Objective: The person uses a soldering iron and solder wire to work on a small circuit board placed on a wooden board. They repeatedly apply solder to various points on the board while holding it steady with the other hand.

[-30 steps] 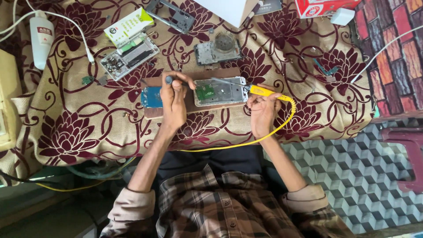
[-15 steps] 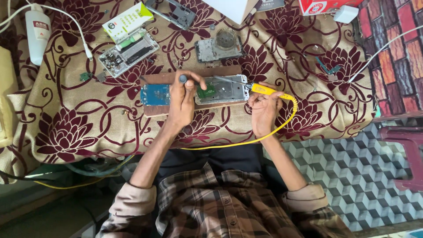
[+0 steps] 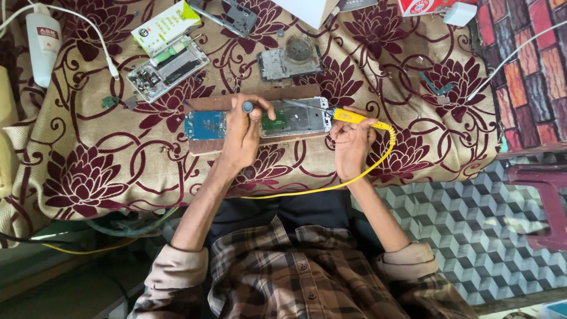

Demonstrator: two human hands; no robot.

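An opened phone [image 3: 295,120] with its green circuit board showing lies on a brown wooden board [image 3: 207,145] over the flowered cloth. A blue circuit board [image 3: 204,124] rests on the same wooden board, to the left. My left hand [image 3: 242,134] grips a slim tool with a round grey end [image 3: 248,107] and rests at the phone's left end. My right hand [image 3: 351,139] holds a yellow soldering iron [image 3: 349,116], its thin tip lying over the phone's upper edge. Its yellow cord [image 3: 354,177] loops back toward my body.
Other stripped phone frames lie further back: one at the upper left [image 3: 168,68], one at the top [image 3: 227,13], one with a round part [image 3: 290,59]. A white bottle [image 3: 44,44], a white cable [image 3: 88,29] and a green-white packet [image 3: 164,25] sit at the left. The table edge drops to a patterned floor [image 3: 472,236] at the right.
My left hand with its tool has shifted slightly right, onto the phone's left end. The right hand and soldering iron have stayed put.
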